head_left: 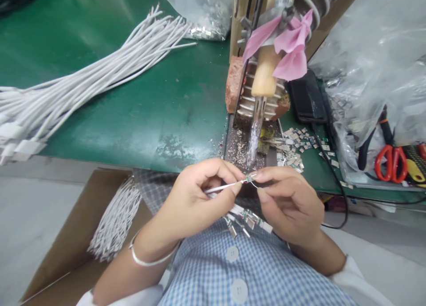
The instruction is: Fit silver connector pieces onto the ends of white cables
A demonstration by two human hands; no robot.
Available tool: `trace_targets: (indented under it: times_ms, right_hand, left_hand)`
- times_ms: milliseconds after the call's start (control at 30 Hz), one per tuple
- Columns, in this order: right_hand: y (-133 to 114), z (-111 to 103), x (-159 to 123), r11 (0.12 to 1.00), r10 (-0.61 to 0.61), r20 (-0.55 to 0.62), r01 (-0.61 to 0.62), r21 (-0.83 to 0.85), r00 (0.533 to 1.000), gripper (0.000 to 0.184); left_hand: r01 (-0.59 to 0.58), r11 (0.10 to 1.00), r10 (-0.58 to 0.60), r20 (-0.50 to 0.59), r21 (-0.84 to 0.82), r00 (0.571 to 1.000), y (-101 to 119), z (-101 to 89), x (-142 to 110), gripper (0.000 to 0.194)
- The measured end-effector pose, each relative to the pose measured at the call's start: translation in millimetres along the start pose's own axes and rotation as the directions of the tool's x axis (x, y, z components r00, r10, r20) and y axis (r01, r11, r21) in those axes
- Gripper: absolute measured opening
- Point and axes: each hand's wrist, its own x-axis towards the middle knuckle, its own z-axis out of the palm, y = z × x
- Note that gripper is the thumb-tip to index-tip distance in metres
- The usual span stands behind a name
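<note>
My left hand (203,195) is closed round a white cable (221,188), thumb and forefinger pinching it close to its tip. At that tip sits a small USB connector with a circuit board (248,179). My right hand (288,199) is closed from the other side, its fingertips at the connector and on a thin wire (254,184) that curves up to it. Below the fingers hang several cable ends with metal connectors (249,219), partly hidden by my left hand. Just beyond the fingertips, a clamped soldering iron (256,133) points down, its tip close to the connector.
White cables (109,70) lie bundled on the green table (143,124). More fill a cardboard box (63,226) below. Loose connectors (296,148), a phone (308,97), red-handled scissors (391,164) and plastic bags (376,53) are at right. A brick (234,84) stands by the iron.
</note>
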Motion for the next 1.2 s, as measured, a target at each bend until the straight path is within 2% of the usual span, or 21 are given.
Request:
trace_targets:
  times_ms: [133,400,767,1200]
  right_hand:
    - [1.7,0.9,-0.8,1.000,-0.014,-0.005,0.014,0.009,1.000,0.019]
    - [1.5,2.0,-1.3,1.000,-0.029,-0.026,0.028,-0.012,0.999,0.018]
    - [-0.7,3.7,4.5,1.000,0.002,-0.046,-0.002,-0.010,0.999,0.019]
    - [-3.0,4.6,5.8,0.999,0.054,-0.050,-0.054,0.007,0.997,0.019]
  left_hand:
    - [0.025,1.000,-0.025,0.008,0.007,1.000,-1.0,-2.0,0.0,0.012]
    - [0.029,0.998,-0.026,-0.068,0.058,0.997,-5.7,0.2,1.1,0.012]
    - [0.013,0.993,-0.002,-0.092,0.117,0.996,-5.3,-1.2,4.5,0.011]
    - [0.017,0.994,-0.005,-0.107,0.110,0.994,-5.5,-2.2,4.0,0.011]
